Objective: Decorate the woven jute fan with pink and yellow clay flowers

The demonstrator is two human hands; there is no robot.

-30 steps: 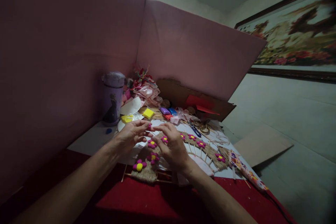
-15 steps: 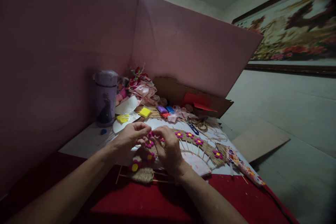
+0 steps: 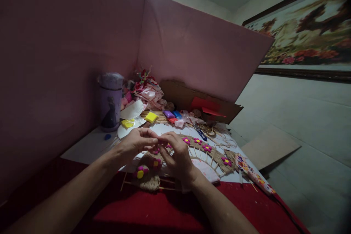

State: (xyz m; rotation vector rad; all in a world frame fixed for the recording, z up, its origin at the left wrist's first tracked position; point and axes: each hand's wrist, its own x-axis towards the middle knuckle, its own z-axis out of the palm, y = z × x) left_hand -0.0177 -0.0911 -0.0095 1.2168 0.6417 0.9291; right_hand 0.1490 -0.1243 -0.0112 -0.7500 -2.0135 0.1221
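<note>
My left hand (image 3: 137, 142) and my right hand (image 3: 178, 156) meet fingertip to fingertip, both pinched closed. A small piece of magenta modelling clay showed between them half a second ago; now the fingers hide it. Beneath them lies a fan-shaped piece of thin sticks woven with brown twine (image 3: 216, 158). Magenta clay flowers with yellow centres, like this flower (image 3: 207, 148), dot the twine band. A pale pink patterned panel (image 3: 204, 171) fills the fan's inner part. My hands and wrists cover the fan's middle.
Behind my hands lie yellow clay (image 3: 151, 117), purple clay (image 3: 168, 114) and blue-handled scissors (image 3: 201, 132). A purple canister (image 3: 111, 102) stands back left, near a blue lump (image 3: 108, 136). A flower-patterned glue gun (image 3: 253, 173) rests at the right. Pink boards (image 3: 192, 51) wall the back and left.
My fingertips have closed tighter together, and the magenta bit between them has gone out of sight. My hands stay in nearly the same place; the fan and other things look unmoved.
</note>
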